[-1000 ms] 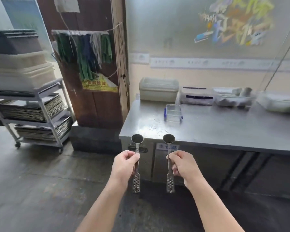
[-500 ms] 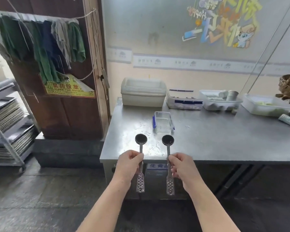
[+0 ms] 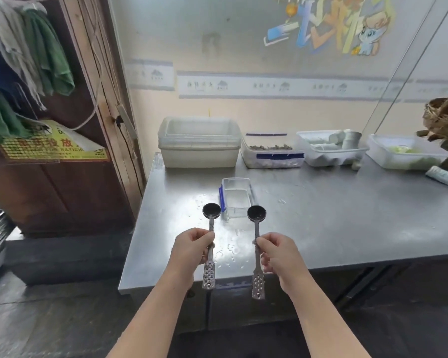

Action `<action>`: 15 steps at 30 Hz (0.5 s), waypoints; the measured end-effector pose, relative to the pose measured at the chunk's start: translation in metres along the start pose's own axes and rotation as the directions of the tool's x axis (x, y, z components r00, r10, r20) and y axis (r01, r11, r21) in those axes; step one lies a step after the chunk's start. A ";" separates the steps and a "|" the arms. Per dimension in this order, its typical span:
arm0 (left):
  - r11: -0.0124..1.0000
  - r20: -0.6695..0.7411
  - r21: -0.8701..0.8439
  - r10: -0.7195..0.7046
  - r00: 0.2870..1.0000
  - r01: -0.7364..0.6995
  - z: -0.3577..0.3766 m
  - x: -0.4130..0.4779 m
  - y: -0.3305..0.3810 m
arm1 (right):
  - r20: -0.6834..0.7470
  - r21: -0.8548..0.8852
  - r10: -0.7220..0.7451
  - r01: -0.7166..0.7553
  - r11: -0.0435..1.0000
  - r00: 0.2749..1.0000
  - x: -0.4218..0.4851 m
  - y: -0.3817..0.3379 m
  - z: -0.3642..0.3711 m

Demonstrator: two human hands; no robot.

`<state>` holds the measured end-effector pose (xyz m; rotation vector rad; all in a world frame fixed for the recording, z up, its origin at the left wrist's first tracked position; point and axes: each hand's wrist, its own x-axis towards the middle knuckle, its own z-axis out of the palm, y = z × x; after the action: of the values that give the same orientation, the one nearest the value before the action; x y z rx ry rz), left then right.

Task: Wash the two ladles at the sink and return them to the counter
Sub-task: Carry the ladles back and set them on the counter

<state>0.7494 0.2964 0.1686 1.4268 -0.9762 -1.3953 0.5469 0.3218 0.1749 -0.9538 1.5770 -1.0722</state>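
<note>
I hold two small metal ladles upright over the front of a steel counter. My left hand grips the stem of the left ladle; its dark round bowl points up and its perforated flat handle end hangs below my fist. My right hand grips the right ladle the same way. The two bowls sit level, about a hand's width apart. Water drops lie on the counter under them. No sink is in view.
A small clear box with blue clips sits just behind the ladles. Along the wall stand stacked white tubs and lidded containers. A wooden cabinet with hanging cloths stands left; a basket hangs far right.
I have come closer to the counter, which now fills more of the view, and the ladles have moved from in front of its edge to above its top. Both grips are unchanged.
</note>
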 end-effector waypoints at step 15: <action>0.997 -0.108 -0.072 0.011 0.994 -0.019 0.120 0.156 0.045 | 0.168 0.027 0.003 -0.008 1.000 0.986 0.206 -0.043 -0.060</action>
<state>0.6405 0.1266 0.1682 1.4215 -0.8574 -1.3162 0.4453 0.1282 0.1664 -0.9944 1.4228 -0.9812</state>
